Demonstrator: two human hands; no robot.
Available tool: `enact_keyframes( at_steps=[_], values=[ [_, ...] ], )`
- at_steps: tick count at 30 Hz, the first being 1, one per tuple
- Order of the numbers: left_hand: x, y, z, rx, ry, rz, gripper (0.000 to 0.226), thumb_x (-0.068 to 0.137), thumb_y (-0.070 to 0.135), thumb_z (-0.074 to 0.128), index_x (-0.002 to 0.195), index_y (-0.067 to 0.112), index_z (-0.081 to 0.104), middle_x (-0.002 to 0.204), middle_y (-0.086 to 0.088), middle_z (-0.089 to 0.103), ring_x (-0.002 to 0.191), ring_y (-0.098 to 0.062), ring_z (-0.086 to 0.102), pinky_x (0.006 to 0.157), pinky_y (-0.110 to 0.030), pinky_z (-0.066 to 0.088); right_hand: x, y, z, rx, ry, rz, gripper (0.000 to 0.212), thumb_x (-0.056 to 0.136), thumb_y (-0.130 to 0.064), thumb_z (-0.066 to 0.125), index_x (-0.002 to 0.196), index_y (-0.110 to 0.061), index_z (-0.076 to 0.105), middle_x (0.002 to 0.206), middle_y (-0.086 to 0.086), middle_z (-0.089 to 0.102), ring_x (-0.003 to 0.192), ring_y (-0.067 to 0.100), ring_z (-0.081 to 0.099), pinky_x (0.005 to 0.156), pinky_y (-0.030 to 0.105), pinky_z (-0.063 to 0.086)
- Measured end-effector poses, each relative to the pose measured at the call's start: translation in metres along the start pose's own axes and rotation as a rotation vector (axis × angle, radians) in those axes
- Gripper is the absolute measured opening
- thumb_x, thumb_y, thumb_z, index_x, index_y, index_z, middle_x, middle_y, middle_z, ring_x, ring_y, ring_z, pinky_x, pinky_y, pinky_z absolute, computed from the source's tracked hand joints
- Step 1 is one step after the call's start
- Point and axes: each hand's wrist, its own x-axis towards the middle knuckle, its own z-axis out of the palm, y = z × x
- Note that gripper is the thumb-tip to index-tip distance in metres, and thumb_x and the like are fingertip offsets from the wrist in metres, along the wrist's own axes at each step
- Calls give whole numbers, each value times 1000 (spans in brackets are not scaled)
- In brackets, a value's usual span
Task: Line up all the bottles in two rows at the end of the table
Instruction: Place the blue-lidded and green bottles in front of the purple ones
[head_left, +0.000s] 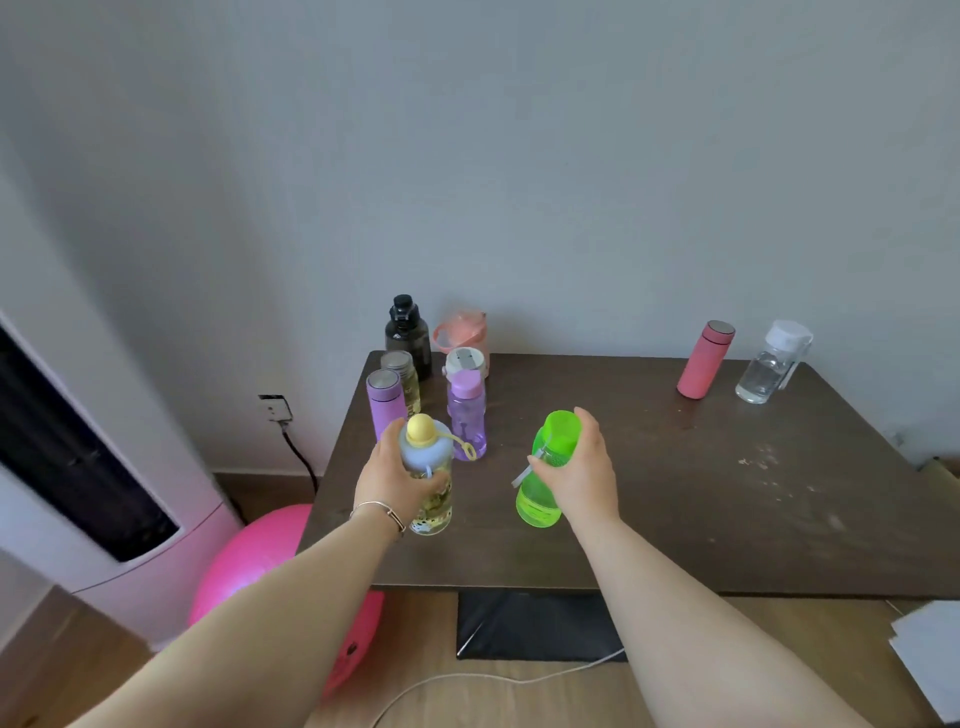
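Note:
My left hand (392, 480) grips a clear bottle with a blue shoulder and yellow cap (427, 467), held over the table's left side. My right hand (579, 475) grips a bright green bottle (545, 467) near the table's middle. At the far left end stand two short rows: a black bottle (408, 332), a steel-capped clear bottle (402, 371) and a purple flask (384, 405) on the left; a pink jug (462, 330), a white-lidded cup (466, 364) and a purple transparent bottle (466, 415) beside them. A pink flask (704, 358) and a clear white-capped bottle (771, 364) stand at the far right.
The dark wooden table (675, 493) stands against a grey wall. A pink exercise ball (249, 561) and a white appliance (93, 493) are left of the table. A black mat (535, 623), a white cable (467, 680) and papers (930, 649) lie on the floor.

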Motion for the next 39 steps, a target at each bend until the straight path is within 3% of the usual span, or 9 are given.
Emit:
enact_keyframes(
  at_steps=[4,13,30,39],
  values=[
    [21,-37,-37,35,-29,13,84,64,42,82,133,42,35,117,8,59,95,-19,61,79,-37,55,-10,-33,45,-4,-4,-17,92,74,-35,84,147,-29,28,147,0,43,127,28,50,98,43,45],
    [43,-75,-56,10,-90,55,84,67,38,85,134,37,36,119,6,57,97,-17,58,77,-28,47,-21,-64,93,-63,-5,-18,92,74,-33,85,147,-26,29,148,1,41,128,27,48,97,42,45],
    [79,-93,-21,-24,-92,-19,86,68,30,87,138,31,37,125,3,55,95,-13,54,77,-26,44,19,-42,137,-90,-126,-27,90,75,-34,83,147,-27,30,143,0,43,122,26,52,90,37,46],
    [84,-95,-14,-46,-80,-21,93,66,30,89,142,30,36,130,3,53,98,-9,52,81,-25,45,20,-29,147,-86,-156,-23,90,76,-35,83,146,-28,28,143,0,42,121,26,53,92,41,48]
  ],
)
